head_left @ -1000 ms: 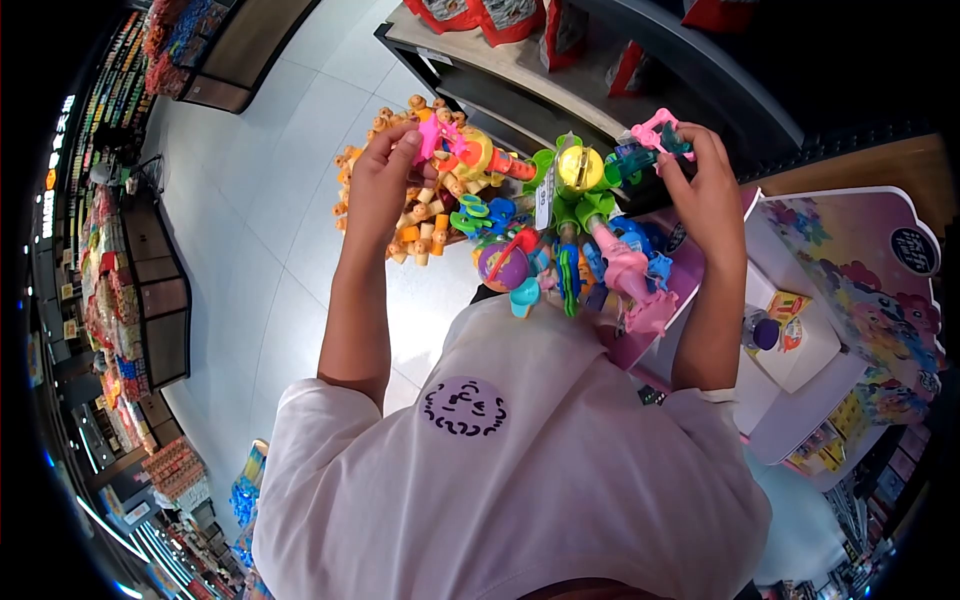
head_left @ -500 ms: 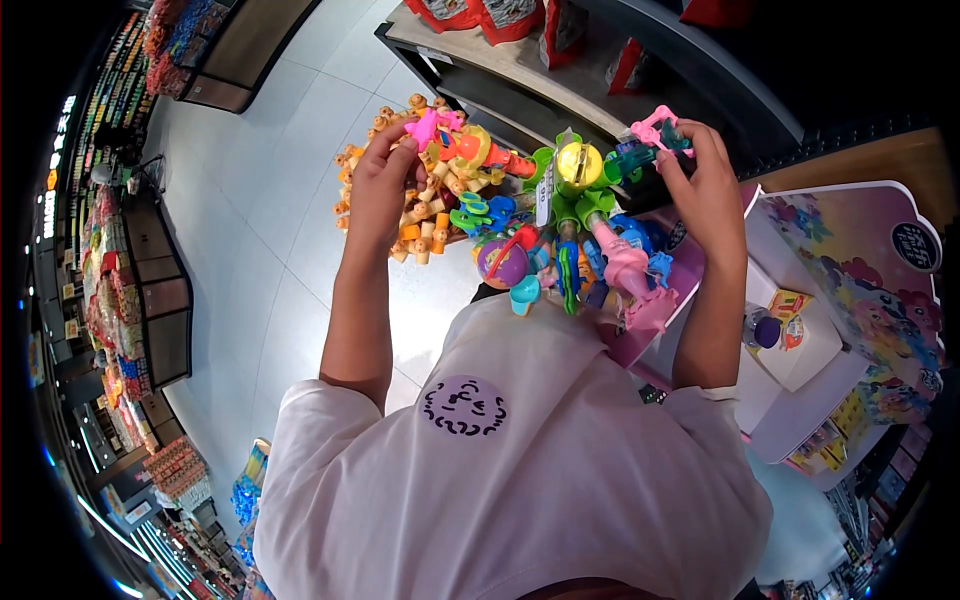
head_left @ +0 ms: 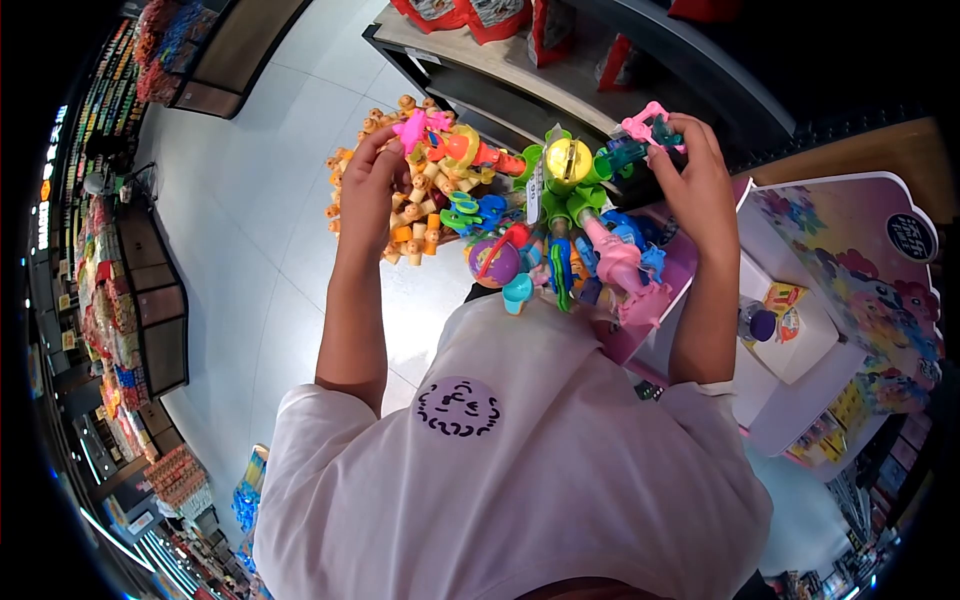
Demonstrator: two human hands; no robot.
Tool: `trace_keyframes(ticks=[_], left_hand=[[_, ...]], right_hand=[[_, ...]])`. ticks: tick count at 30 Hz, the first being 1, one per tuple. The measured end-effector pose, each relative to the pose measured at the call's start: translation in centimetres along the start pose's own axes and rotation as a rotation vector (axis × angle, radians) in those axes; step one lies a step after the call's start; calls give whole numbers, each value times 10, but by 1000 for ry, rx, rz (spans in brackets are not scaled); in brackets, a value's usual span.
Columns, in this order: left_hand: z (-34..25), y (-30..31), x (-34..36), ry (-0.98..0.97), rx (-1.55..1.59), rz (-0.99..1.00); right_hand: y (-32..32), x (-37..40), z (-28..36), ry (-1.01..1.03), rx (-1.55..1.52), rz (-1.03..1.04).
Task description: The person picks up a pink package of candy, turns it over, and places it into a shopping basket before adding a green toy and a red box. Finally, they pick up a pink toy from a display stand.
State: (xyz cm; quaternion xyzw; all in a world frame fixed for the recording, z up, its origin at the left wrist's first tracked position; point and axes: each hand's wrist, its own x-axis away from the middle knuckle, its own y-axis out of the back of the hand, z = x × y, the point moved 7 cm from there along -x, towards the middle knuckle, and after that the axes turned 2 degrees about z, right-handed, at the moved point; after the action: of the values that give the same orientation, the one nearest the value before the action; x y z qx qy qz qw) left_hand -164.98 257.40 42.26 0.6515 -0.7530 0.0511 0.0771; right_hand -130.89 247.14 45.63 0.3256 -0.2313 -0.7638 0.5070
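Observation:
My left hand (head_left: 372,190) pinches the bright pink end (head_left: 418,128) of an orange toy (head_left: 485,155) that sticks out sideways from a toy rack. Fingers of my right hand (head_left: 695,165) close on a pink-and-teal toy (head_left: 652,130) on the rack's other side. Between them, a yellow cap (head_left: 568,160) tops the rack's ring of green cups (head_left: 580,203), and a white price tag (head_left: 535,190) hangs from it. Lower around the rack are a pink toy (head_left: 618,258), a purple ball-shaped toy (head_left: 494,261) with a red strap, and a small teal scoop (head_left: 517,292).
Behind my left hand stands a cluster of small tan figures with faces (head_left: 412,240). A shelf (head_left: 470,60) with red bags is ahead. To the right is a white-and-pink display stand (head_left: 790,400) holding a purple-capped container (head_left: 760,322). Stocked shelves line the far left beyond the tiled floor (head_left: 240,200).
The view has shifted slightly, so the rack and both hands sit a little farther left. Both hands keep their hold on the same toys.

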Motion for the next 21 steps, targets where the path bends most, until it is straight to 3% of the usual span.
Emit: trace_keyframes(ticks=[8,13,21], left_hand=[[2,3,-1,-32,36,17],[3,4,1,-35,31,6],[6,11,6,-13,27,7]], right_hand=[[0,0,1,20,44,-22],[2,-1,-7,-129,-18,-51],[3,-2,-5,-119,49,-72]])
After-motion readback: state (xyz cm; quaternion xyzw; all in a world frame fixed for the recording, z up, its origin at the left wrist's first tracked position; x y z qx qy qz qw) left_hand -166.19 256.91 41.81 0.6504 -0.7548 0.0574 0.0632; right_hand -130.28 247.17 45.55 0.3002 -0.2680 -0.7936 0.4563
